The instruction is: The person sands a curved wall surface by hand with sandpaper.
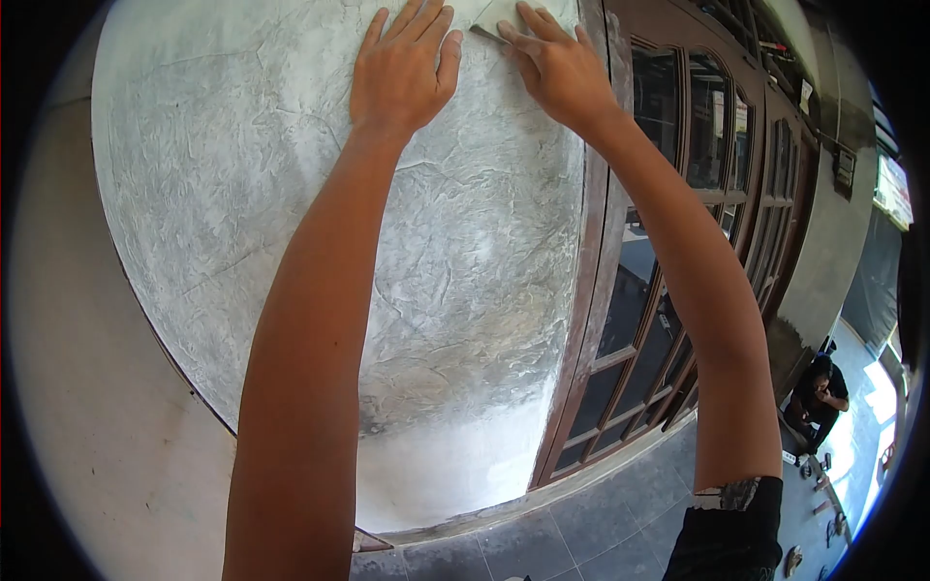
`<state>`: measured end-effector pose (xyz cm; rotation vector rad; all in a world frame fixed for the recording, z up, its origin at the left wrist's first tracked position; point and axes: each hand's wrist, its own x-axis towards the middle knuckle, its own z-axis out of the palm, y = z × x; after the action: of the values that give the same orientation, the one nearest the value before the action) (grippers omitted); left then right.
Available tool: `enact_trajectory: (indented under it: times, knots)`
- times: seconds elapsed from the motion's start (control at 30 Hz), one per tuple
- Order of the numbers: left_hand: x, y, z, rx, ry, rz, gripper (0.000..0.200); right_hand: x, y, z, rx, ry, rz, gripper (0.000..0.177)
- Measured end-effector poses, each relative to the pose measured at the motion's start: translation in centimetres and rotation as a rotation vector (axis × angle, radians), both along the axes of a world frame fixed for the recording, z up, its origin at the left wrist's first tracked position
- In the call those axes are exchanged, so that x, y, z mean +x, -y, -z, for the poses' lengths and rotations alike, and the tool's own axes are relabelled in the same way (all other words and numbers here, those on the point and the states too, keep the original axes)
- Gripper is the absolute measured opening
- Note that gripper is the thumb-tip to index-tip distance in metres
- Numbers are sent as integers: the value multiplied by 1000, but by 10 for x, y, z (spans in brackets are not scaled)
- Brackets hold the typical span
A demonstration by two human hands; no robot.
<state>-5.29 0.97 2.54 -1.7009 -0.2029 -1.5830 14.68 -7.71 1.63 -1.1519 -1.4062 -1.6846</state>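
Observation:
My left hand (pixel 399 73) lies flat against the textured grey-white plastered wall (pixel 465 242), fingers stretched upward and thumb apart. It holds nothing. To its right, my right hand (pixel 562 73) is up at the same wall, close to the brown wooden frame. Between its thumb and fingers it grips a small dark flat piece (pixel 486 36) whose thin edge pokes out to the left; its exact kind is too small to make out. The fingertips of both hands are near the top of the view. Rough ridges and crease lines cover the plaster, with a smoother white band along the bottom.
Brown wooden doors with glass panes (pixel 712 126) stand right of the wall. A plain beige wall (pixel 126 407) is on the left. Grey tiles (pixel 523 542) cover the floor. At the far right a person (pixel 819 397) in dark clothes crouches near several pairs of footwear (pixel 794 560).

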Motion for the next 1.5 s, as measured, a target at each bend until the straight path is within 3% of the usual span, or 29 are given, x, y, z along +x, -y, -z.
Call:
enact_trajectory:
  times: [0.1,0.23,0.3,0.37,0.4,0.43,0.53,0.63,0.73,0.77,0.83,0.97,1.03,1.1,1.13,1.17,1.23,1.3,1.33,1.4,1.47,1.5]
  knots:
    - [-1,-2,1,2,2,9,42,7,-5,-16,12,30,-26,33]
    - [-1,-3,0,3,12,-6,43,-22,2,78,-81,225,-86,32]
    - [0,-3,1,-4,18,-14,43,-10,4,59,25,250,-47,30]
    - [0,-3,1,-15,1,-19,43,1,4,11,11,-16,-11,33]
    - [-1,-3,2,-15,-2,-25,43,-4,14,-9,-136,-188,2,33]
    - [-2,-3,2,-6,-6,-32,44,-1,9,-8,-136,-190,-5,33]
    - [-4,-4,1,6,-13,-37,46,-2,4,23,65,275,-103,26]
    - [-4,-6,2,16,-19,-52,48,-6,8,74,-82,328,-60,28]
    - [-4,-4,1,11,-17,-87,49,14,5,11,30,300,-93,29]
    - [-4,-3,1,-2,-23,-96,49,24,2,-17,-49,137,36,31]
    - [-4,0,2,-14,-24,-112,49,17,1,-36,24,206,-112,30]
    - [-4,2,1,-32,-26,-146,50,9,3,40,-81,537,-57,28]
    - [-6,4,1,-32,-34,-174,52,15,2,43,-58,591,-151,22]
    - [-6,6,4,-33,-56,-205,53,23,6,-4,-49,421,-92,27]
    - [-6,8,4,-33,-72,-238,55,14,18,-29,-292,79,-67,27]
    - [-6,10,4,-34,-87,-273,56,25,4,-43,-7,329,-170,28]
    - [-6,10,4,-40,-83,-282,56,12,4,-33,-196,225,-15,27]
    - [-6,9,3,-54,-89,-280,57,14,-2,10,51,654,-133,23]
    - [-6,9,3,-61,-92,-273,56,12,-3,41,-7,659,-20,27]
    - [-5,10,4,-68,-88,-267,56,16,-3,33,6,628,-32,25]
    - [-6,12,4,-62,-79,-258,55,20,-8,-2,79,498,-85,23]
    - [-6,11,6,-66,-82,-264,55,20,-4,-27,-96,316,-78,21]
